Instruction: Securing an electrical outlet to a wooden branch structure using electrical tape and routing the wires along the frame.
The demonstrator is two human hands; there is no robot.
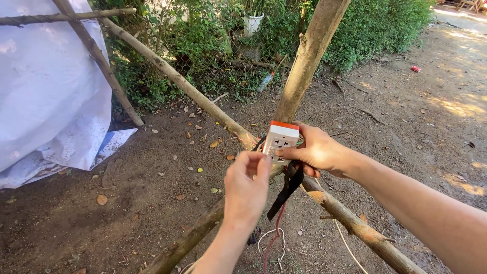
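Our right hand grips the light, rigid socket box by its sides; our left hand pinches the limp black strap beneath.

The socket box is a small white block with an orange strip along its top edge. Its front face shows several dark plug holes and tilts slightly left. It sits upright against the pole, right at the point where that pole crosses the lower sloping branches. A black strap hangs from just under the socket box, dangling below the crossing. A thin red wire runs down from under the strap, well below the pole, toward the ground.
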